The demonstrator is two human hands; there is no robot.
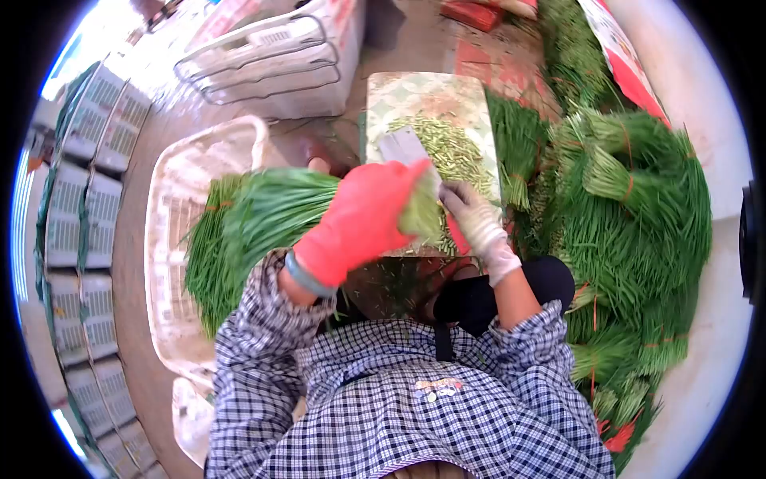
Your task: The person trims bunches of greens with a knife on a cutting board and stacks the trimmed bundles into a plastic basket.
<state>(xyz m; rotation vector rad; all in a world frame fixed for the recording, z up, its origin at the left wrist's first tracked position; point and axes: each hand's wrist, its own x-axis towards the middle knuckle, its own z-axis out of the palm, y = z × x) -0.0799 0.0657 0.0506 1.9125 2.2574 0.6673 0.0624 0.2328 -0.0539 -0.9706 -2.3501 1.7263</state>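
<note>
My left hand, in a red glove, is closed around a bunch of garlic chives. The long green leaves trail left over a white basket, and the pale stem ends point right above the board. In a thin whitish glove, my right hand grips a knife; its broad blade shows beside the stem ends, partly behind the red glove. Under both hands is a pale patterned cutting board, strewn with short cut stem pieces. Motion blurs the stem ends.
Tied chive bundles are heaped along the right side beside a white wall. A white crate with a metal handle stands at the back left. Stacked white crates line the far left. Red packets lie behind the board.
</note>
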